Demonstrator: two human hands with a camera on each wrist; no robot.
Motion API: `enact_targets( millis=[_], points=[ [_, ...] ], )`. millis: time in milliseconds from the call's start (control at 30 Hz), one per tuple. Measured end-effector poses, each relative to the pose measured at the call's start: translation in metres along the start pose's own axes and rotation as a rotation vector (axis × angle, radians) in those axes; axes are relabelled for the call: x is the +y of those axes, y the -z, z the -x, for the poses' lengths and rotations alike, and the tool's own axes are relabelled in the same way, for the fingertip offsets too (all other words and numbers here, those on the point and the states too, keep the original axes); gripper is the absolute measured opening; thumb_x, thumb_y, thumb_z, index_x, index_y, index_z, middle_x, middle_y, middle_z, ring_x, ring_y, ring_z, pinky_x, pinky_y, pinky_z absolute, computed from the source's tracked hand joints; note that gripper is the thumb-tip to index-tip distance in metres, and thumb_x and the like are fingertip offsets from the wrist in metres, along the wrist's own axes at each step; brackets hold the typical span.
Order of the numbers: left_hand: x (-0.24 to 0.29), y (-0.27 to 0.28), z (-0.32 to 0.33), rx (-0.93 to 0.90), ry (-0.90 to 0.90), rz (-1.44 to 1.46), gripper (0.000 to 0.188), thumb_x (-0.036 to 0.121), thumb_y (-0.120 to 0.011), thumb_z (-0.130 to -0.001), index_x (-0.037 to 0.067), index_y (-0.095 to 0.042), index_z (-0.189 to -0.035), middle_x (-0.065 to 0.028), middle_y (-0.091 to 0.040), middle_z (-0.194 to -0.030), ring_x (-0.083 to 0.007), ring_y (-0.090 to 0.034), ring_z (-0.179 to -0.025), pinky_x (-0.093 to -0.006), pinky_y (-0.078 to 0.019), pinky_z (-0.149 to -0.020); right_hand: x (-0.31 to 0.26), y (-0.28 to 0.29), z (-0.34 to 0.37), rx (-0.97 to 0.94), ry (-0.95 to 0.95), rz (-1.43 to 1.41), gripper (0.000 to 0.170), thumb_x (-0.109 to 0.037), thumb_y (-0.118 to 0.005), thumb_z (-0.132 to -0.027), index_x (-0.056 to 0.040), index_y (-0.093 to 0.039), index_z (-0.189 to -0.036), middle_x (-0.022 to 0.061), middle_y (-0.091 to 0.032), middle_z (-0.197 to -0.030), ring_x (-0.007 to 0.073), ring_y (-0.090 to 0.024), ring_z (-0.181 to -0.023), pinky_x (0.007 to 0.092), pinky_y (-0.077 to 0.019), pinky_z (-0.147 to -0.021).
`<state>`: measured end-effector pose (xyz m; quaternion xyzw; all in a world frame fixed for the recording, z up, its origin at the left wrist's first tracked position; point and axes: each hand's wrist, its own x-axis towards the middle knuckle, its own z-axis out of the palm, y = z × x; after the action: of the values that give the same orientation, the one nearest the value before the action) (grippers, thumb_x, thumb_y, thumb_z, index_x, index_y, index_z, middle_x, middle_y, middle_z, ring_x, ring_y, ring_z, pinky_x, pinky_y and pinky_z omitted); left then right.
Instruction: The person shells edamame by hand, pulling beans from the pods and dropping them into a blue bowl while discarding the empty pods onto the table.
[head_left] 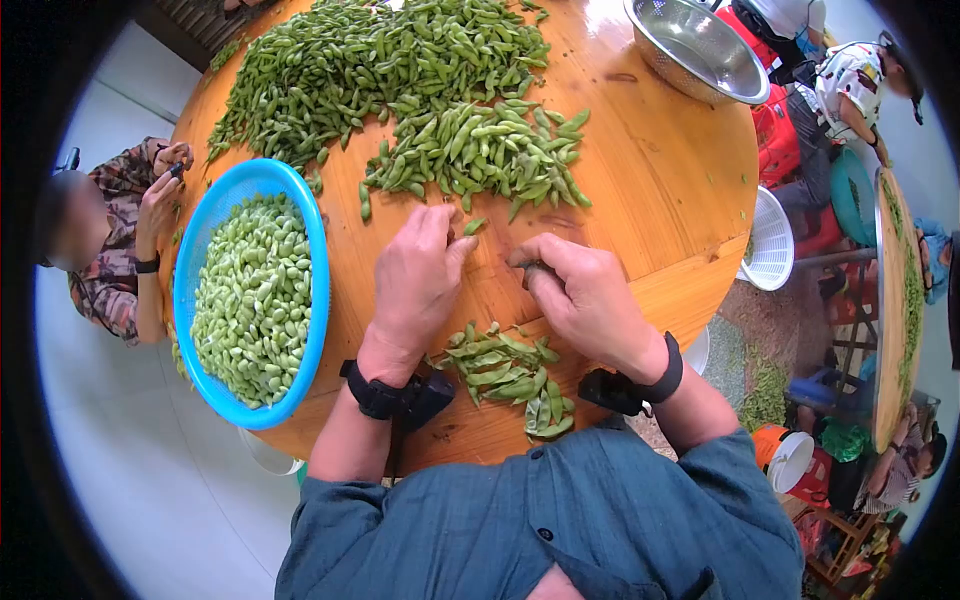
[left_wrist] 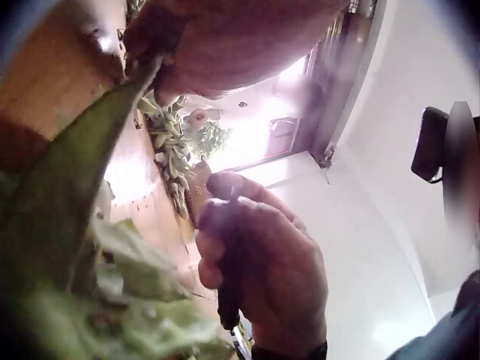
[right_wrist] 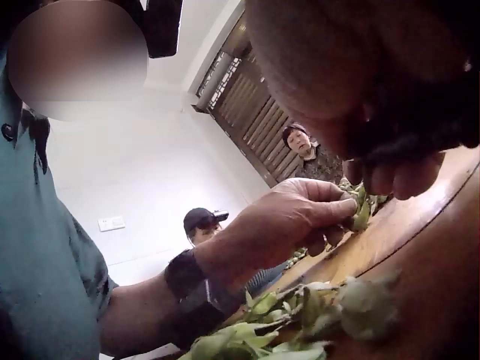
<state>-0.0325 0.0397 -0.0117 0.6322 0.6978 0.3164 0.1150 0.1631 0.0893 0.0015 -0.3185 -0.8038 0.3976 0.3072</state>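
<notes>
My left hand (head_left: 415, 262) is over the middle of the wooden table, and its thumb and fingers pinch a green soybean pod (right_wrist: 362, 211). Just to the right, my right hand (head_left: 580, 285) has curled fingers round a dark slim object (left_wrist: 231, 289) with a shiny metal-looking part at its lower end; I cannot tell its kind. Flattened green pods (head_left: 505, 368) lie in a small heap between my wrists. Beyond my hands is a pile of whole pods (head_left: 480, 150).
A blue basket (head_left: 184, 310) of shelled beans stands at the left. More pods (head_left: 330, 60) are heaped at the back, and a metal colander (head_left: 700, 85) sits at the far right edge. Someone's hands (head_left: 157, 205) work at the left side of the table (head_left: 650, 190).
</notes>
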Motion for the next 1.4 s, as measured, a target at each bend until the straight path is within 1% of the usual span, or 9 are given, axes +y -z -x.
enact_targets(
  millis=[133,200,667,833,933,1133,1167,1200,1400],
  points=[
    [0.004,-0.007,-0.013,0.079,-0.022,-0.056,0.024,0.017,-0.069,-0.086,0.002,-0.06,-0.103,-0.0162,-0.06,-0.093,-0.0367,-0.062,-0.084,-0.0441,-0.0508,-0.072,-0.002,0.0,0.003,-0.035,-0.044,0.027,0.015,0.0,-0.057,-0.086,-0.0003,-0.065,-0.098,0.0154,-0.064,-0.075,0.0266,-0.065,-0.067,0.0352,-0.0521,-0.064],
    [0.004,-0.01,-0.021,0.077,-0.064,-0.116,0.024,0.017,-0.068,-0.087,0.001,-0.06,-0.102,-0.0162,-0.06,-0.093,-0.0364,-0.061,-0.084,-0.0436,-0.05,-0.071,-0.005,0.002,0.003,-0.081,-0.045,0.012,0.013,-0.001,-0.055,-0.084,0.0015,-0.063,-0.095,0.0245,-0.065,-0.082,0.0415,-0.065,-0.078,0.0469,-0.0527,-0.069],
    [0.009,0.006,0.021,-0.046,-0.082,0.027,0.009,0.003,-0.066,-0.083,0.0,-0.062,-0.091,-0.0176,-0.059,-0.084,-0.037,-0.061,-0.079,-0.042,-0.0502,-0.069,0.002,0.004,0.006,-0.036,-0.096,-0.046,0.015,-0.001,-0.054,-0.085,0.002,-0.062,-0.097,0.0249,-0.065,-0.082,0.0424,-0.065,-0.078,0.0471,-0.0524,-0.069],
    [0.016,0.011,0.033,-0.085,0.432,0.715,0.008,0.003,-0.063,-0.089,-0.001,-0.063,-0.095,-0.0035,-0.064,-0.083,-0.0131,-0.058,-0.071,-0.0275,-0.0489,-0.068,-0.001,0.005,0.006,-0.059,-0.089,-0.049,0.015,-0.003,-0.055,-0.086,0.0015,-0.062,-0.099,0.0246,-0.065,-0.082,0.0416,-0.065,-0.078,0.0469,-0.0524,-0.069],
    [0.026,0.018,0.034,-0.158,0.503,0.849,0.007,0.003,-0.063,-0.09,-0.001,-0.063,-0.096,0.0013,-0.061,-0.086,-0.0061,-0.055,-0.077,-0.0243,-0.0485,-0.069,-0.005,0.0,0.007,-0.069,-0.109,-0.056,0.017,-0.003,-0.057,-0.09,-0.0014,-0.062,-0.105,0.0141,-0.067,-0.076,0.0234,-0.068,-0.069,0.0341,-0.0528,-0.064],
    [0.033,0.019,0.047,-0.247,0.326,0.632,0.009,-0.001,-0.064,-0.086,-0.001,-0.065,-0.095,-0.0022,-0.064,-0.085,-0.0091,-0.06,-0.079,-0.0242,-0.0496,-0.071,-0.005,-0.006,0.008,-0.103,-0.128,-0.132,0.021,-0.003,-0.056,-0.091,-0.0001,-0.059,-0.111,0.0133,-0.067,-0.078,0.0228,-0.067,-0.07,0.0346,-0.0528,-0.066],
    [0.033,0.021,0.049,-0.27,0.253,0.549,0.009,-0.001,-0.064,-0.085,-0.001,-0.065,-0.094,-0.002,-0.064,-0.085,-0.0088,-0.06,-0.08,-0.0235,-0.0491,-0.072,-0.006,-0.005,0.009,-0.111,-0.157,-0.121,0.02,-0.005,-0.056,-0.09,0.0005,-0.059,-0.109,0.0187,-0.068,-0.085,0.0317,-0.067,-0.078,0.0399,-0.0533,-0.071],
    [0.033,0.02,0.05,-0.228,0.173,0.423,0.007,-0.001,-0.065,-0.083,-0.002,-0.065,-0.09,-0.0081,-0.064,-0.081,-0.0158,-0.063,-0.079,-0.0282,-0.0501,-0.072,-0.006,-0.004,0.008,-0.121,-0.184,-0.113,0.019,-0.006,-0.056,-0.089,0.0012,-0.059,-0.106,0.0241,-0.068,-0.092,0.0406,-0.067,-0.086,0.0452,-0.0539,-0.077],
    [0.022,0.029,0.039,-0.067,-0.008,0.228,0.016,0.004,-0.064,-0.085,-0.002,-0.063,-0.1,-0.0161,-0.063,-0.096,-0.0332,-0.061,-0.089,-0.0406,-0.0489,-0.078,-0.006,-0.005,0.007,-0.145,-0.163,-0.105,0.019,-0.006,-0.054,-0.089,0.0009,-0.059,-0.106,0.0237,-0.068,-0.091,0.041,-0.067,-0.087,0.0465,-0.0531,-0.078]
  ],
)
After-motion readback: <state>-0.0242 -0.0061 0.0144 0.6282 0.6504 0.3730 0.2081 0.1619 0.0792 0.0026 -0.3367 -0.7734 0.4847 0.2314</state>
